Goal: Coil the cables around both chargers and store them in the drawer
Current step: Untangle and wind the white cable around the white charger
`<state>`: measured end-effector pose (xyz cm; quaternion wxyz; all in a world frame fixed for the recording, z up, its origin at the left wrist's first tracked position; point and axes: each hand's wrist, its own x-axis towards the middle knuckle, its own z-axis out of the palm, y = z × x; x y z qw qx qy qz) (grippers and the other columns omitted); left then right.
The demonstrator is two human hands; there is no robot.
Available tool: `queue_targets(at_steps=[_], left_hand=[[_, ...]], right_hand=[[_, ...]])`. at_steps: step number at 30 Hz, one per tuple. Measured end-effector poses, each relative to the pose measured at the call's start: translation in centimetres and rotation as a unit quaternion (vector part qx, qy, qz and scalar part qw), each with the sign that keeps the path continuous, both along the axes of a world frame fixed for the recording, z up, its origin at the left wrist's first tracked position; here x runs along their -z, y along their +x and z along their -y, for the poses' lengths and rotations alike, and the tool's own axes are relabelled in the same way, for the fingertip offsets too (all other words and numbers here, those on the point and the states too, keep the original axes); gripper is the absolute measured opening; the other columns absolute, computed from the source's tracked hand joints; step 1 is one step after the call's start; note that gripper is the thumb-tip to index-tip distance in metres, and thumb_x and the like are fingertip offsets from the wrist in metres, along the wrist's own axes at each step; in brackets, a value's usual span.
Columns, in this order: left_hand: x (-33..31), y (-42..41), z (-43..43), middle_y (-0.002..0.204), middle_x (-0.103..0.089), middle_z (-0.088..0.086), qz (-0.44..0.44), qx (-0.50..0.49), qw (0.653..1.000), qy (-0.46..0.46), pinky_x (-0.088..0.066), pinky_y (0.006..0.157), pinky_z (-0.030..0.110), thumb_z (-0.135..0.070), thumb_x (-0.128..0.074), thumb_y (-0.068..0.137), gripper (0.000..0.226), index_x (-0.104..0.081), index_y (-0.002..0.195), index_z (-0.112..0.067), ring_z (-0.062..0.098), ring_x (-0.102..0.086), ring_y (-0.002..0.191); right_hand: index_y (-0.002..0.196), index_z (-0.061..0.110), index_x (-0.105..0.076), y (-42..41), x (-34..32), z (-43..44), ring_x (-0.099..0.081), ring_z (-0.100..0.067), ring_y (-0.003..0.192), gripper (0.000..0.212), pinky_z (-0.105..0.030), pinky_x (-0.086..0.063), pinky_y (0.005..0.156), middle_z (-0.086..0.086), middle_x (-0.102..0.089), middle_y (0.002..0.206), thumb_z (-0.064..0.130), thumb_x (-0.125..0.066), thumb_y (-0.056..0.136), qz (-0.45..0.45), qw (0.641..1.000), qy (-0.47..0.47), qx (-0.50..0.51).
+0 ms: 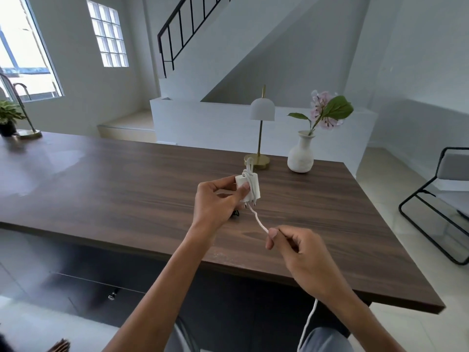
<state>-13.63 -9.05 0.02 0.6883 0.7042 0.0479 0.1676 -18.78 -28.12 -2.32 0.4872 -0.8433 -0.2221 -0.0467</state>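
My left hand (215,199) grips a white charger (250,185) above the dark wooden table (114,179), prongs pointing down toward me. A few turns of its white cable (258,221) lie around the body, with a loop sticking up at the top. My right hand (299,252) pinches the cable a short way below the charger; the rest of the cable hangs down past my wrist to my lap. A small dark object (236,213), mostly hidden behind my left hand, lies on the table. The drawer (101,290) with a metal knob sits under the table at lower left, closed.
A white-shaded lamp with a brass base (261,138) and a white vase with pink flowers (302,153) stand at the table's far side. A potted plant (9,120) sits at the far left corner. A black-framed chair (446,199) stands to the right.
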Motion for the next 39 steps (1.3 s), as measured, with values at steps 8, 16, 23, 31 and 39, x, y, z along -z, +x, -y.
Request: queue_targets(at_steps=[8,16,23,31,39], left_hand=[[0.6,-0.8,0.9,0.094,-0.076,-0.012,0.056,0.009,0.969,0.239,-0.063,0.08,0.034,-0.026,-0.085,0.08,0.029,-0.08,0.108,-0.025,0.007,-0.072,0.082],[-0.6,-1.9,1.9,0.101,-0.078,-0.003,0.043,0.134,0.971,0.195,-0.065,0.069,0.042,-0.024,-0.085,0.08,0.035,-0.078,0.113,-0.017,0.017,-0.076,0.086],[-2.4,-2.8,1.3,0.092,-0.081,0.003,0.065,0.216,0.971,0.075,-0.059,0.064,0.02,-0.025,-0.077,0.075,0.037,-0.077,0.11,-0.014,0.012,-0.077,0.077],[-2.0,-1.7,0.5,0.113,-0.078,0.005,0.06,0.151,0.986,-0.033,-0.063,0.084,0.033,-0.028,-0.077,0.079,0.043,-0.075,0.118,-0.009,0.023,-0.075,0.102],[-1.5,-1.0,0.6,0.105,-0.08,0.002,0.048,0.051,0.995,-0.075,-0.065,0.076,0.03,-0.019,-0.08,0.081,0.032,-0.078,0.112,-0.009,0.015,-0.078,0.087]], right_hand=[[0.063,0.021,-0.073,4.1,-10.3,1.9,-0.046,0.0,0.039,0.037,-0.006,-0.036,0.046,0.019,-0.056,0.041,0.047,-0.066,0.089,0.103,0.987,-0.103,0.07],[0.056,0.022,-0.07,11.0,-14.0,1.9,-0.036,-0.006,0.047,0.042,-0.023,-0.03,0.054,0.008,-0.048,0.043,0.06,-0.075,0.075,0.131,0.978,-0.161,0.027],[0.085,-0.002,-0.073,13.1,-8.3,2.1,-0.031,-0.009,0.042,0.072,-0.023,-0.027,0.042,-0.01,-0.056,0.063,0.067,-0.067,0.066,-0.052,0.998,-0.005,-0.031],[0.088,0.01,-0.072,8.5,-1.2,0.3,-0.029,-0.008,0.042,0.042,-0.021,-0.023,0.042,0.006,-0.044,0.051,0.043,-0.049,0.1,-0.182,0.975,0.106,-0.066],[0.085,0.021,-0.077,4.6,-0.5,0.0,-0.043,-0.003,0.046,0.029,-0.015,-0.036,0.051,0.011,-0.05,0.052,0.032,-0.055,0.1,-0.043,0.999,0.004,-0.028]])
